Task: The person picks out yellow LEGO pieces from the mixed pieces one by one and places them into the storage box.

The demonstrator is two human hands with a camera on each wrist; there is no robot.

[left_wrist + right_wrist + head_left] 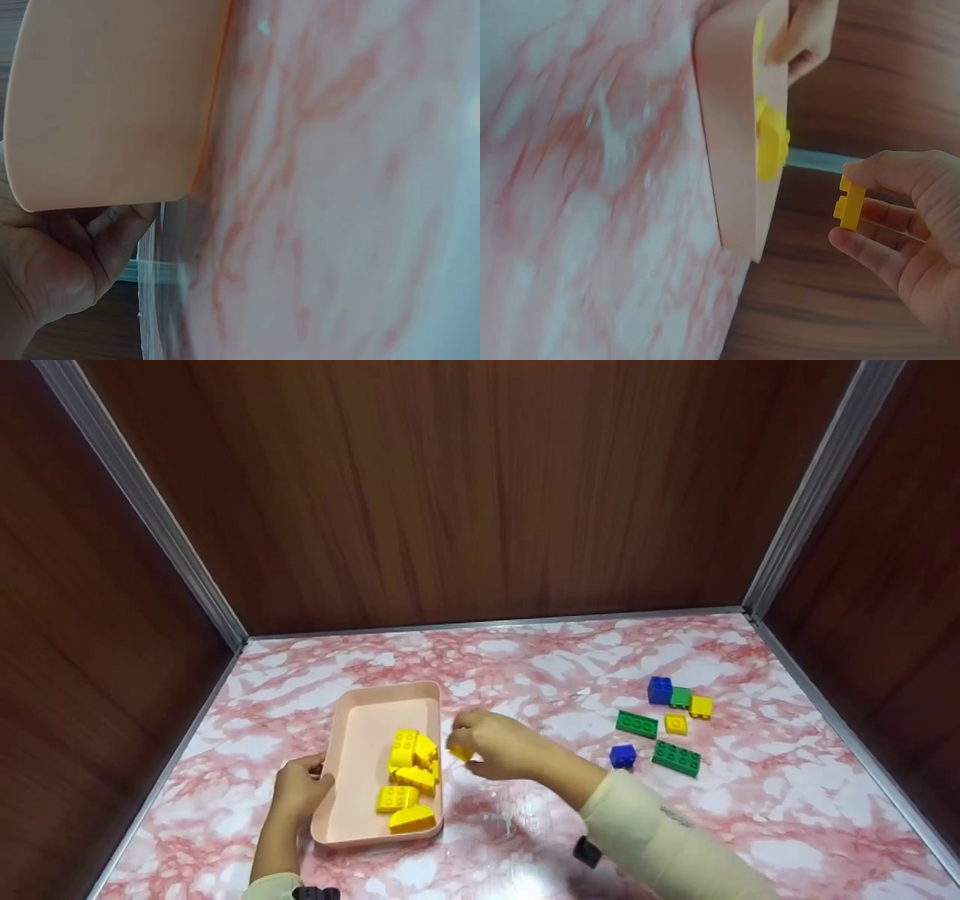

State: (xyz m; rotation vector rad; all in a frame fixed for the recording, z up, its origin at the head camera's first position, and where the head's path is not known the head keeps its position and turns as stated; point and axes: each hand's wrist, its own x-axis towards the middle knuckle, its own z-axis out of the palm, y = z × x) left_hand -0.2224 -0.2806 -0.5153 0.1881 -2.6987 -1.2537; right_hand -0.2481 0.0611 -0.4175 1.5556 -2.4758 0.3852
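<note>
A peach-coloured tray (pixel 360 769) lies on the table, with several yellow toy bricks (pixel 403 746) gathered along its right side. My left hand (pixel 300 789) grips the tray's left wall, thumb over the rim; the left wrist view shows its fingers (pixel 120 229) curled against the tray's outside. Just right of the tray, my right hand (pixel 491 744) pinches a small yellow toy brick (pixel 850 208) between thumb and fingertips, studs showing in the right wrist view. That brick is mostly covered by the fingers in the head view.
Toward the right lie loose bricks: two blue ones (pixel 660 690), several green ones including a long one (pixel 676 758), and two yellow ones (pixel 700 706). Brown wood-grain panels (pixel 480 495) with grey metal edging enclose the pink marbled table (pixel 525 660) at the back and sides.
</note>
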